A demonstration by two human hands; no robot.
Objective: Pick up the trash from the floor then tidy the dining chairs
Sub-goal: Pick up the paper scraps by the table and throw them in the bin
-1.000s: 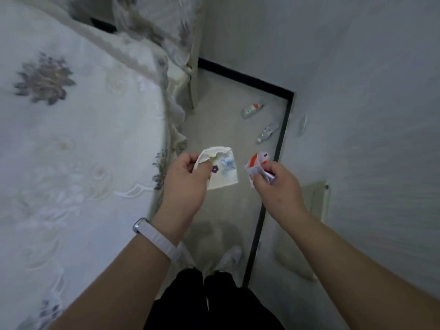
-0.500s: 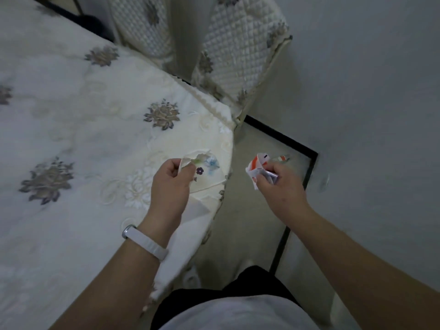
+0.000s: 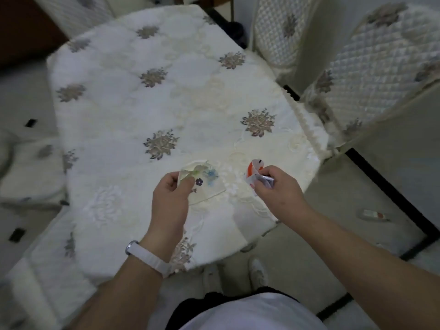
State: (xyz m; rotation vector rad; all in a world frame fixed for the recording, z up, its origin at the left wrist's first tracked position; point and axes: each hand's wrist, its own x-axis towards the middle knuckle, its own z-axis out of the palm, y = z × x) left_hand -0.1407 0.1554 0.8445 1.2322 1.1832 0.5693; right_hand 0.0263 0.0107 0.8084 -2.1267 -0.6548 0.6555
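My left hand (image 3: 170, 195) grips a crushed white paper cup (image 3: 204, 181) printed with small flowers, held over the near edge of the dining table (image 3: 133, 103). My right hand (image 3: 277, 186) pinches a crumpled red-and-white wrapper (image 3: 253, 172) just right of the cup, also above the tablecloth. One more piece of trash, a small white tube (image 3: 371, 215), lies on the floor to the right. Two quilted dining chairs (image 3: 378, 67) (image 3: 278, 32) stand at the table's far right side.
A white embroidered cloth with brown flower motifs covers the table. Another covered chair (image 3: 28, 172) sits at the left, and one (image 3: 40, 277) at the lower left. A black floor border (image 3: 390, 189) runs along the right. My feet (image 3: 258, 272) are by the table's edge.
The view has swung from the floor by the wall up to the table. Both hands, still holding the cup and the wrapper, are now over the tablecloth.
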